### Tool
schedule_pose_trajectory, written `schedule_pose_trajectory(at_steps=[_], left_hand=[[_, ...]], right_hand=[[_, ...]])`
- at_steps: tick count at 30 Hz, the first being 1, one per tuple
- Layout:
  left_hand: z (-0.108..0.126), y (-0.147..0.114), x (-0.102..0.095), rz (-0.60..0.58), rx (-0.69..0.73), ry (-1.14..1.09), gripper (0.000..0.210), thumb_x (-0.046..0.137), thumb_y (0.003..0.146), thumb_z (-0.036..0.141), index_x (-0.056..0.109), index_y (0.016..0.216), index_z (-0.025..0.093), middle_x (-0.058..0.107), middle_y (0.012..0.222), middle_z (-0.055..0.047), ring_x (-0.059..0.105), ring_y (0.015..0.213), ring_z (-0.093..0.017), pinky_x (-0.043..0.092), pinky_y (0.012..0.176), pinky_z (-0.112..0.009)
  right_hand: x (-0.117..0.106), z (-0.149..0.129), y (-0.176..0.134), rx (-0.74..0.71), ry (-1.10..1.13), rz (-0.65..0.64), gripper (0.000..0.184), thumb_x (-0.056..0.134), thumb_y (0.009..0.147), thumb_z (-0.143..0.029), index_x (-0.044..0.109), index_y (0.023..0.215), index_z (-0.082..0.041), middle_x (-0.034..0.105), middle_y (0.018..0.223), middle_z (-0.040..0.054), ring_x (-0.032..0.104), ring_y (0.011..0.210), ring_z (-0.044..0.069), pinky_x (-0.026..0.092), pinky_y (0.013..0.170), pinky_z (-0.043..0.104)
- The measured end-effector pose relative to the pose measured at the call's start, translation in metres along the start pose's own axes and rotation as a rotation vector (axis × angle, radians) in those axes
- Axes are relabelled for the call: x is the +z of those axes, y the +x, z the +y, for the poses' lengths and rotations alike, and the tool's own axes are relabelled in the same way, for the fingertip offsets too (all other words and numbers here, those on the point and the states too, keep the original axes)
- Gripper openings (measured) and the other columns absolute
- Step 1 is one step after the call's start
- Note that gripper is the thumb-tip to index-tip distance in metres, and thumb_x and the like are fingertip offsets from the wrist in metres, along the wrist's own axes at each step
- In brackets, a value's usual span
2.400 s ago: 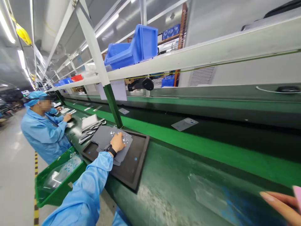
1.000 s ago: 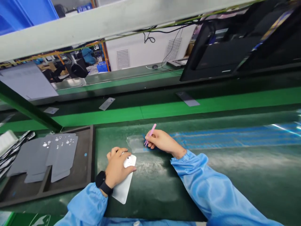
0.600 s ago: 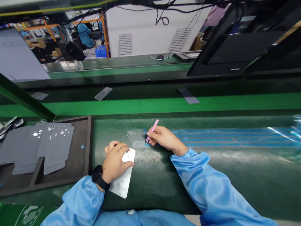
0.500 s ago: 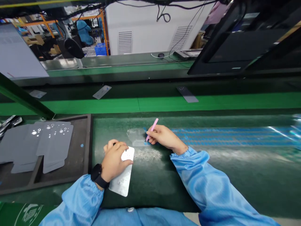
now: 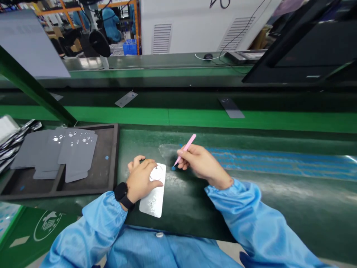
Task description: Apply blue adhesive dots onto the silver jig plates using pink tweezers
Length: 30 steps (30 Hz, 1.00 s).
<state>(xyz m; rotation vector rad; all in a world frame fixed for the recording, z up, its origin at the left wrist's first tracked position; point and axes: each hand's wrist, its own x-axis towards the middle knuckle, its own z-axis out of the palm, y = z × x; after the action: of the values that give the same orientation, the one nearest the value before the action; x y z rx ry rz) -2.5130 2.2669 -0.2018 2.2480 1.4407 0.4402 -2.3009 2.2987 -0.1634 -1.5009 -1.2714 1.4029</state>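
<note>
1. Tweezers [image 5: 186,147] have shifted left and nearer since the last earlier frame: their tip, then over the clear end of the film [image 5: 273,162], is now off its near side and closer to the plate [image 5: 152,197].
2. At that tip sits a blue dot [image 5: 173,168], just right of the plate's far end and apart from it.
3. Right hand [image 5: 199,160] is pinched on the tweezers, thumb against fingers, the tip pointing near and left, toward the plate. Whether the tip is clamped on the dot is too small to tell.
4. Left hand [image 5: 142,180] lies over the plate's far left part, thumb on its face, fingers spread; I cannot tell whether it grips or only steadies.
5. Plate lies flat on the bench [image 5: 189,208], its long axis running near to far, far end leaning slightly right. A printed ring [image 5: 156,173] shows at that far end.
6. Nearer to the dot is the right hand; nearer to the plate, the left.
</note>
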Motion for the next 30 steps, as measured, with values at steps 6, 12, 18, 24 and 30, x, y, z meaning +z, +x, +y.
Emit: schedule_pose_trajectory(at_steps=[6, 12, 18, 24, 30], left_hand=[[-0.001, 0.001, 0.006, 0.025, 0.011, 0.019, 0.056, 0.084, 0.061, 0.043, 0.061, 0.108, 0.024, 0.063, 0.120, -0.005, 0.039, 0.118, -0.036, 0.032, 0.089, -0.052], [-0.001, -0.001, 0.009, 0.049, 0.044, 0.025, 0.055, 0.084, 0.060, 0.044, 0.061, 0.105, 0.023, 0.064, 0.117, -0.006, 0.043, 0.114, -0.033, 0.033, 0.086, -0.049], [-0.001, -0.002, 0.009, 0.071, 0.068, 0.035, 0.054, 0.085, 0.060, 0.043, 0.061, 0.103, 0.023, 0.064, 0.116, -0.006, 0.045, 0.111, -0.031, 0.033, 0.083, -0.047], [-0.001, -0.002, 0.009, 0.070, 0.074, 0.044, 0.053, 0.084, 0.061, 0.045, 0.061, 0.103, 0.023, 0.064, 0.115, -0.006, 0.045, 0.111, -0.031, 0.033, 0.083, -0.047], [0.000, -0.002, 0.007, 0.044, 0.059, 0.056, 0.051, 0.083, 0.062, 0.045, 0.062, 0.103, 0.023, 0.063, 0.118, -0.007, 0.044, 0.112, -0.031, 0.033, 0.084, -0.047]], right_hand=[[0.039, 0.007, -0.001, 0.067, -0.161, -0.014, 0.021, 0.057, 0.087, -0.022, 0.054, 0.067, -0.015, 0.063, 0.053, -0.0007, 0.059, 0.043, 0.008, 0.047, 0.041, 0.016], [0.040, 0.013, 0.003, 0.081, -0.229, -0.025, 0.023, 0.055, 0.089, -0.022, 0.055, 0.067, -0.015, 0.064, 0.055, 0.0005, 0.061, 0.046, 0.009, 0.049, 0.044, 0.016], [0.044, 0.008, 0.001, 0.112, -0.251, 0.014, 0.023, 0.056, 0.089, -0.021, 0.055, 0.066, -0.015, 0.065, 0.057, 0.0009, 0.062, 0.048, 0.010, 0.050, 0.044, 0.016], [0.043, 0.009, 0.001, 0.102, -0.271, 0.005, 0.023, 0.056, 0.089, -0.022, 0.055, 0.067, -0.015, 0.065, 0.057, 0.0008, 0.063, 0.048, 0.010, 0.050, 0.044, 0.017], [0.044, 0.009, 0.001, 0.099, -0.295, 0.002, 0.023, 0.056, 0.088, -0.022, 0.056, 0.066, -0.016, 0.067, 0.059, 0.0017, 0.064, 0.050, 0.011, 0.051, 0.046, 0.019]])
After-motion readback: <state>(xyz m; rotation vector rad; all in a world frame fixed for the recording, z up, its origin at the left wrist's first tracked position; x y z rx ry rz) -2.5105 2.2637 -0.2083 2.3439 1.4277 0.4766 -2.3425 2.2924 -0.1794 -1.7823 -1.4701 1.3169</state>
